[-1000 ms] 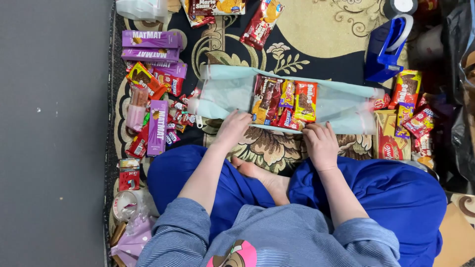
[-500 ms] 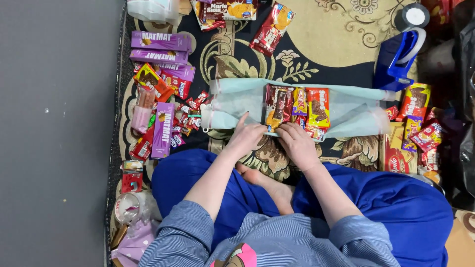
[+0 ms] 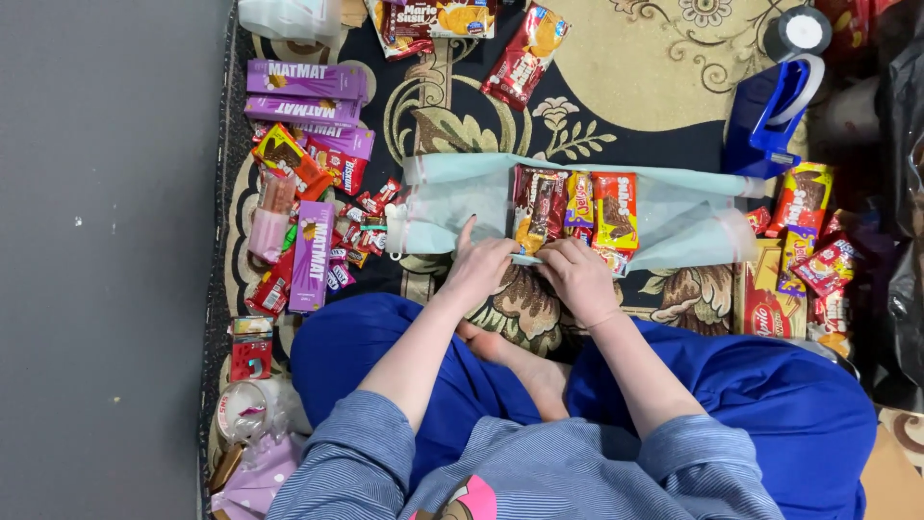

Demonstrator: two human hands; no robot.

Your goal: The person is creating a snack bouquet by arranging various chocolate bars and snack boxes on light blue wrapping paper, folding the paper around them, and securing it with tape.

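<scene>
Snacks [image 3: 576,210] sit bunched in the middle of a pale green sheet [image 3: 674,214], which lies spread crosswise on the patterned rug [image 3: 635,77] just in front of the seated person's knees. The bunch is a tight row of red, yellow and brown wrappers, glossy, edges overlapping. The sheet is thin and partly see-through, its near edge folded up against the packets, its two ends gathered and crumpled.

Purple boxes [image 3: 306,91] lie well off to the left, with a heap of small red sweets [image 3: 358,231] between them and the sheet's end. A red packet [image 3: 525,53] lies above, apart from the sheet. A blue tape dispenser [image 3: 765,116] stands near the sheet's far right corner, and more red and yellow packets [image 3: 808,246] crowd just beside that end. A bare foot [image 3: 520,361] shows between the blue-clad legs, below the hands.

Both hands rest at the sheet's near edge, close together. The left hand [image 3: 478,272] lies on the sheet just left of the bunch, forefinger stretched out straight, other fingers curled down onto the film. The right hand [image 3: 577,277] has its fingers bent and pressed together, tips pinching the sheet's edge under the packets.
</scene>
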